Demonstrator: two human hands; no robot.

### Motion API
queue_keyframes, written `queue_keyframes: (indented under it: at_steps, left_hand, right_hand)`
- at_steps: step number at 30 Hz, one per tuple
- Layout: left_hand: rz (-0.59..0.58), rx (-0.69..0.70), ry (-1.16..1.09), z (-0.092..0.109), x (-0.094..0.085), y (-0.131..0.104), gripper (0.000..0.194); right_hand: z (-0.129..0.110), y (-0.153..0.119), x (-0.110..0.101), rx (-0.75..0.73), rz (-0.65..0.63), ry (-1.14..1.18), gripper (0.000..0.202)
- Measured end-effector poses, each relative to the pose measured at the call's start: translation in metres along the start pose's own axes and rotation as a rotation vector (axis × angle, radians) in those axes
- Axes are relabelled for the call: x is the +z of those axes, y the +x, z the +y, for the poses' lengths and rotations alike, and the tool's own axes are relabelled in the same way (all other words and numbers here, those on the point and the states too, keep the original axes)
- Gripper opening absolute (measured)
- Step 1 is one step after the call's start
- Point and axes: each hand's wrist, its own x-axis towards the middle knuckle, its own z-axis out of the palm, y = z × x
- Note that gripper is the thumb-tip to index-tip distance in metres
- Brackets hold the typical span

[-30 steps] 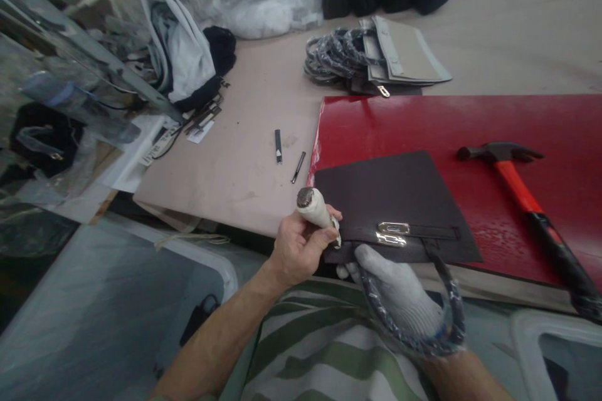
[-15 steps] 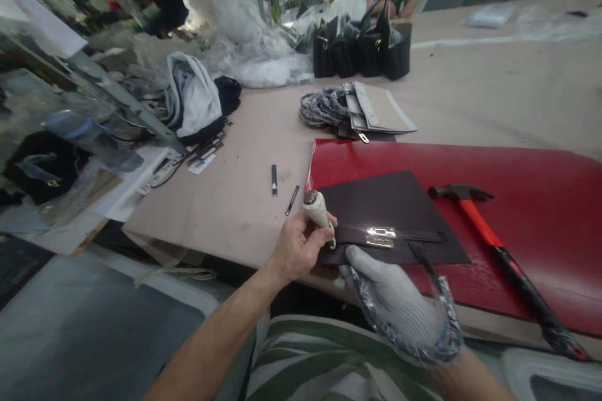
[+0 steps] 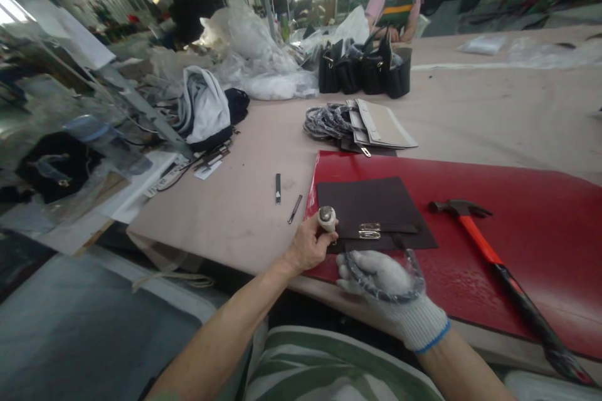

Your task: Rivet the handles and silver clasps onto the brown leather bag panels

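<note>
- Left: small dark tool [image 3: 278, 189] and thin metal rod [image 3: 295, 208] lay side by side, apart, on the tabletop [image 3: 226, 200], left of the red sheet [image 3: 531, 200].
- Left hand [image 3: 308, 244], bare: fingers closed round the pale wrapped tool [image 3: 327, 218] at the dark panel's left near part. Lower end hidden; contact couldn't be told. Good handling seemed to need a firm, upright grip, lower end square to the panel, fingertips clear of the top.
- Center: dark panel [image 3: 367, 200] sat on the red sheet, metal clasps [image 3: 369, 235] near its near edge. Best kept flat and supported, clasps clear of the tool.
- Right hand [image 3: 399, 319], gloved: at the near edge, fingers partly curled, plastic-wrapped handle [image 3: 384, 296] looped over it. Couldn't tell if it pinched anything. Steadying the edge without tugging the loop looked wise; slack handle should stay away from the tool's end.
- Far side: wrapped handles [image 3: 324, 122] beside pale panels [image 3: 383, 125], black bags [image 3: 364, 72] behind.
- Right: hammer [image 3: 486, 244] lay on the red sheet, head far, grip near, apart from the panel, untouched.
</note>
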Motion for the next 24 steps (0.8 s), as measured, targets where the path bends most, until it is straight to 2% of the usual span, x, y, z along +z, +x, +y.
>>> queue_keyframes:
  at_steps: [4,6,9,11,12,13,15,16,17,18,20,24]
  left_hand:
    - [0.003,0.090,0.087,-0.002,0.003,-0.005,0.015]
    - [-0.001,0.105,0.085,-0.002,0.003,-0.006,0.015]
    - [-0.002,0.114,0.078,-0.001,0.003,-0.006,0.014]
    - [-0.010,0.115,0.081,-0.001,0.004,-0.006,0.013]
    - [-0.015,0.115,0.082,-0.001,0.004,-0.006,0.012]
    - [-0.022,0.113,0.080,0.000,0.004,-0.006,0.011]
    - [-0.028,0.099,0.071,0.001,0.005,-0.006,0.010]
    - [-0.026,0.089,0.068,0.001,0.006,-0.006,0.009]
    - [-0.021,0.082,0.066,0.002,0.006,-0.006,0.008]
    - [-0.017,0.076,0.066,0.003,0.006,-0.006,0.009]
    - [-0.015,0.069,0.073,0.005,0.006,-0.005,0.010]
    - [-0.006,0.076,0.076,0.005,0.006,-0.004,0.016]
  right_hand:
    - [0.017,-0.025,-0.012,-0.063,0.094,-0.034,0.042]
    - [0.021,-0.043,-0.022,-0.067,0.140,-0.118,0.045]
    - [0.011,-0.071,-0.050,0.026,0.041,-0.477,0.047]
    - [-0.009,-0.087,-0.073,0.044,0.046,-0.824,0.055]
    - [-0.023,-0.092,-0.084,0.000,0.146,-0.990,0.055]
    - [-0.038,-0.095,-0.095,-0.062,0.301,-1.156,0.053]
    - [-0.069,-0.094,-0.112,-0.174,0.719,-1.467,0.055]
    - [-0.083,-0.091,-0.118,-0.214,0.878,-1.607,0.062]
    - [-0.095,-0.087,-0.124,-0.221,0.989,-1.714,0.067]
    - [-0.105,-0.082,-0.129,-0.206,1.033,-1.788,0.069]
    - [-0.118,-0.073,-0.137,-0.160,0.990,-1.786,0.060]
    - [-0.126,-0.062,-0.137,-0.179,0.794,-1.155,0.026]
